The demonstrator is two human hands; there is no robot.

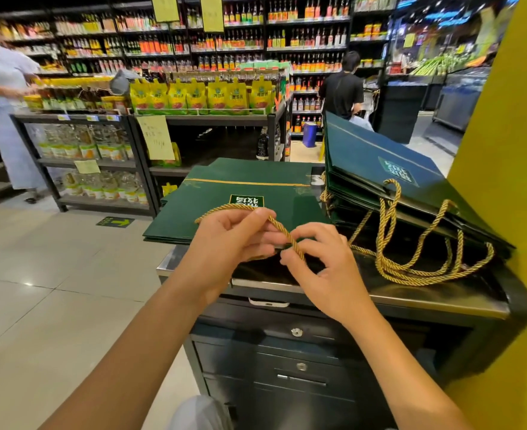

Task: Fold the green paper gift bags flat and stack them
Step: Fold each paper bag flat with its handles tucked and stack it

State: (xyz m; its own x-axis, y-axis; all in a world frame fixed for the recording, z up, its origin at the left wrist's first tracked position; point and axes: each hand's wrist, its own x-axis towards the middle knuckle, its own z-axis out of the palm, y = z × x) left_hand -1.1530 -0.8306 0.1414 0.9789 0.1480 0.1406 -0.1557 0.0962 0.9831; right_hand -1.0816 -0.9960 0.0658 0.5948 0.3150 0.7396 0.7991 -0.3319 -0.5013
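A flat dark green gift bag (243, 193) lies on top of other flat ones on the black counter (426, 293), its printed label facing me. Its gold rope handle (282, 231) arches above its near edge. My left hand (228, 243) curls its fingers round the left part of that rope. My right hand (321, 259) pinches the rope's lower end between thumb and forefinger. To the right, a tilted pile of green gift bags (389, 169) leans against the yellow pillar, its gold handles (417, 259) spilling onto the counter.
The counter has locked drawers (296, 352) below. A yellow pillar (504, 150) bounds the right side. Shelving with yellow pouches (200, 97) stands behind the bags. A person in light clothes (4, 97) stands far left; another in black (342, 88) stands by the bottle shelves.
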